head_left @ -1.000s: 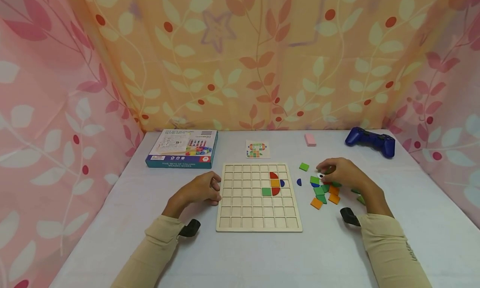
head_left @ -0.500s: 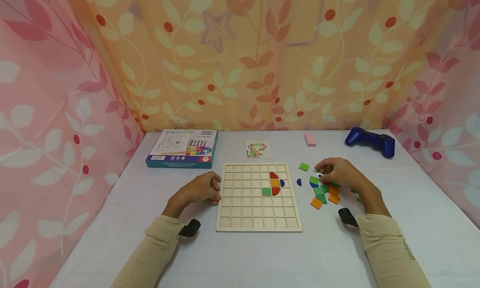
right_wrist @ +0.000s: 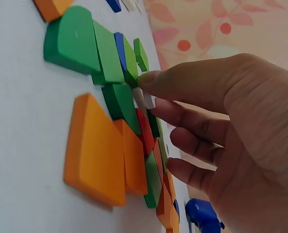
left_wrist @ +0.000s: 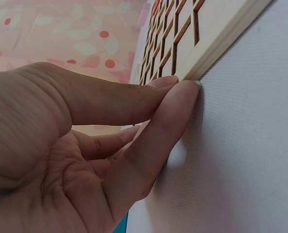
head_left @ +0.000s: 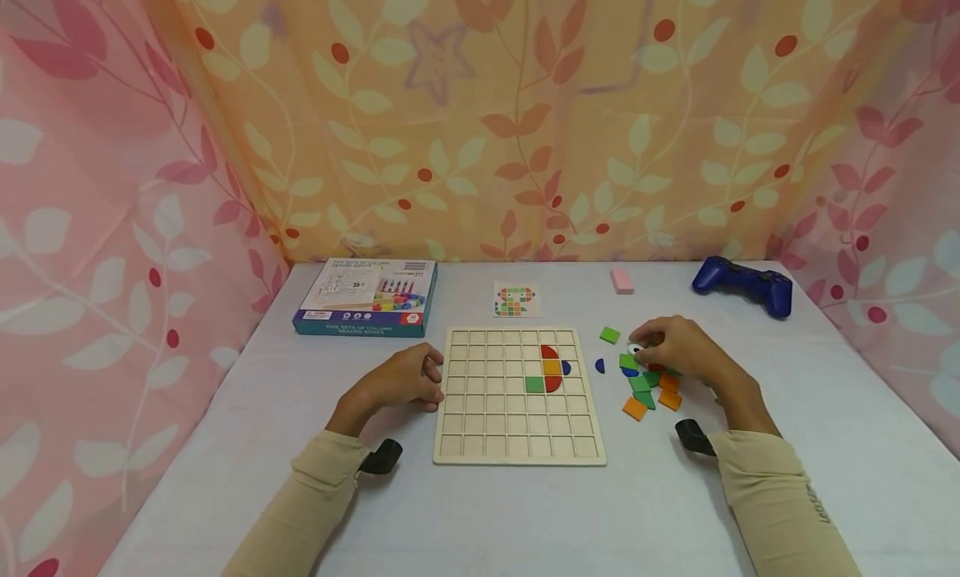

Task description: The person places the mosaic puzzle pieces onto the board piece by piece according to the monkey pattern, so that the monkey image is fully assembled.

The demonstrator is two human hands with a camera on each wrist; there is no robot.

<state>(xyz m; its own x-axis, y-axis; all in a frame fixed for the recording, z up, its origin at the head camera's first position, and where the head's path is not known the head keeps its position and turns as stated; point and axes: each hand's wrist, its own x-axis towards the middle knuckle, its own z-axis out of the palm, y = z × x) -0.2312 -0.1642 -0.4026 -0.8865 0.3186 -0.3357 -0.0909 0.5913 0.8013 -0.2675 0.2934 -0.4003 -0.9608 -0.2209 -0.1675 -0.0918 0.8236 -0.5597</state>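
A wooden grid board (head_left: 487, 427) lies flat on the table, several coloured tiles seated in its right half. My left hand (head_left: 402, 378) is at the board's left edge. In the left wrist view its thumb and a finger (left_wrist: 182, 97) pinch that edge. Over the loose tile pile, my right hand (head_left: 678, 348) holds a white tile with a black eye dot (head_left: 635, 349) between thumb and fingertips. The right wrist view shows this white tile (right_wrist: 149, 100) partly hidden by the fingers. Green tiles (head_left: 640, 383) and orange tiles (head_left: 634, 408) lie beneath and around that hand.
Behind the board lies a small pattern card (head_left: 517, 299). A boxed toy set (head_left: 365, 298) is at the back left. Toward the back right are a pink block (head_left: 622, 281) and a blue game controller (head_left: 742, 287). A blue half-round tile (head_left: 600, 365) lies between board and pile.
My right hand has shifted slightly left with the white eye tile at its fingertips. The left hand stays at the board's edge.
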